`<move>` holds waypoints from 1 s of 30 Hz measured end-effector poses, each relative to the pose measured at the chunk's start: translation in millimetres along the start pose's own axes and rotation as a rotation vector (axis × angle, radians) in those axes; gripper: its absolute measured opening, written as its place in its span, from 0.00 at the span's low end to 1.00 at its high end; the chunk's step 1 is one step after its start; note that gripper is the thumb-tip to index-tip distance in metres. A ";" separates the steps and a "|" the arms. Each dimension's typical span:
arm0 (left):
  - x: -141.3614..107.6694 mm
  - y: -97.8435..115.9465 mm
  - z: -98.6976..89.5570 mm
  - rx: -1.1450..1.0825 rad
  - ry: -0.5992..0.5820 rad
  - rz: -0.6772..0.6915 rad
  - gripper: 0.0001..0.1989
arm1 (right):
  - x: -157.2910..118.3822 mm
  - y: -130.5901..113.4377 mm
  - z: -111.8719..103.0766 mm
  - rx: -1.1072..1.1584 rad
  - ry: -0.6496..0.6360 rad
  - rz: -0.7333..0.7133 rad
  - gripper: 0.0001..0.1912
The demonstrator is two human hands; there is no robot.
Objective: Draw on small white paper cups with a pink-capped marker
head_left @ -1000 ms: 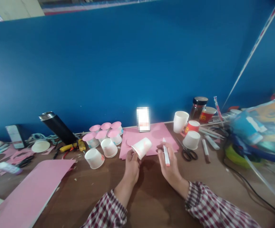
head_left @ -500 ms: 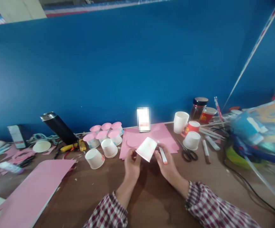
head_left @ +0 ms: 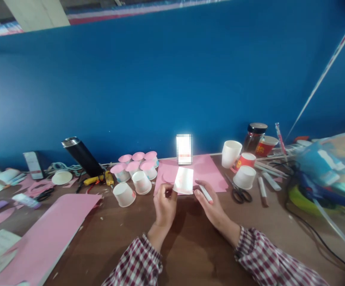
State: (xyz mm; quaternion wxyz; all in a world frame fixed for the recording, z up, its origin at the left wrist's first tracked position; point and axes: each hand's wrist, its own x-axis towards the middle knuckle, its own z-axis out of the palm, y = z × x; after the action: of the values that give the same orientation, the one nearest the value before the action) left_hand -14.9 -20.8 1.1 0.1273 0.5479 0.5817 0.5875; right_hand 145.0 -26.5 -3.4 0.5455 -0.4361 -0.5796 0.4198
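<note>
A white paper cup [head_left: 184, 180], bottom up and slightly tilted, is held over pink paper sheets [head_left: 212, 172]. My left hand [head_left: 164, 204] grips its left side near the rim. A white marker with a red end [head_left: 206, 194] lies across the fingers of my right hand [head_left: 212, 208], whose fingertips are at the cup's right side. Faint reddish marks show on the cup. To the left, two upturned white cups [head_left: 124, 194] stand before several cups topped with pink discs [head_left: 133, 167].
Scissors [head_left: 241, 194], another marker [head_left: 262, 190], upturned cups [head_left: 244, 177] and a dark-lidded jar [head_left: 254, 137] are at right. A black flask [head_left: 83, 157], pink board [head_left: 50, 234] and glue stick [head_left: 26, 201] are at left. A blue partition [head_left: 172, 79] rises behind.
The held cup has turned more upright, showing another part of its side. The marker stays in my right hand. The whole view has shifted slightly.
</note>
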 end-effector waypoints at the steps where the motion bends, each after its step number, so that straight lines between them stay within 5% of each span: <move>1: -0.6 -0.2 0.8 0.007 -0.002 0.000 0.05 | -0.7 -2.0 -0.1 -0.001 -0.031 -0.018 0.20; 5: -5.8 0.6 5.3 0.010 -0.052 -0.008 0.04 | -1.6 -5.4 0.2 -0.046 -0.111 -0.105 0.23; 16: -10.5 1.9 9.4 -0.164 -0.154 -0.094 0.03 | -0.4 -11.0 -1.0 -0.050 -0.024 -0.073 0.22; 23: -15.8 11.4 10.8 -0.500 -0.279 -0.158 0.21 | 1.2 -7.7 -2.8 -0.178 0.153 -0.067 0.26; 30: -10.3 13.8 10.6 -0.730 -0.491 -0.337 0.27 | 0.6 4.2 -4.0 -0.203 0.092 -0.166 0.26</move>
State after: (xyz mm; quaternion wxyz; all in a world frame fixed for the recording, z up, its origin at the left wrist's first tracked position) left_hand 4.1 -27.1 4.4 0.5394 0.4878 0.3705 0.5778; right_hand 149.2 -24.7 -7.1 0.5573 -0.4584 -0.6277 0.2919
